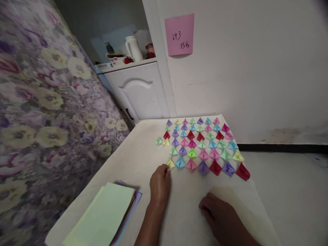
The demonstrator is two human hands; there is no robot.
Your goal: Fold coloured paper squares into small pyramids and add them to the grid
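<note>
The left hand [160,184] pinches, it seems, the yellow folded paper piece [170,163] ending the nearest row of folded pieces [203,167], best nudged gently into line, while the right hand [220,215] lies flat and empty on the table [143,143].

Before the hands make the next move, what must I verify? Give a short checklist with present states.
1. Left hand touches the yellow folded piece at the front row's left end: ok.
2. Left hand pinches that piece: cannot tell.
3. Right hand rests on the table cloth, holding nothing: ok.
4. Red piece clear of the cloth's right edge: not ok, it lies at the edge.
5. Paper stack lies fully on the cloth: cannot tell, frame cuts it.
</note>
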